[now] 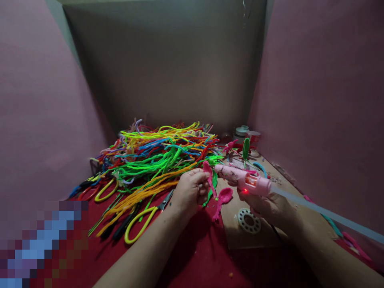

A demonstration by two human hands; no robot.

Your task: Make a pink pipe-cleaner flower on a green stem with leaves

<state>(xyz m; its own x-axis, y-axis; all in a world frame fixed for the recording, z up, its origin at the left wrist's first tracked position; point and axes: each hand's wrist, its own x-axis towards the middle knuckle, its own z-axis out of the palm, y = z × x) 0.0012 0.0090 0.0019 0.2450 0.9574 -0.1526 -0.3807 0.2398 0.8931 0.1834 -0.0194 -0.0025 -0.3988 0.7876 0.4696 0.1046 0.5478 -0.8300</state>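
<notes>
My left hand (189, 191) is closed, pinching a pink pipe-cleaner petal piece (208, 170) with a green stem (213, 191) hanging below it. My right hand (267, 208) grips a pink hot glue gun (244, 179), its nozzle pointing left and almost touching the pink piece; a red light glows on its body. A clear glue stick (330, 216) sticks out behind the gun to the right. Another pink petal loop (222, 199) lies just under the hands on a brown board (258, 236).
A big heap of colourful pipe cleaners (159, 156) fills the red cloth (192, 260) behind my hands. Yellow-handled scissors (144, 224) lie at the left of my forearm. A round metal grate (249, 221), small jars (247, 134) and finished pink and green pieces (240, 150) sit at the right. Pink walls close both sides.
</notes>
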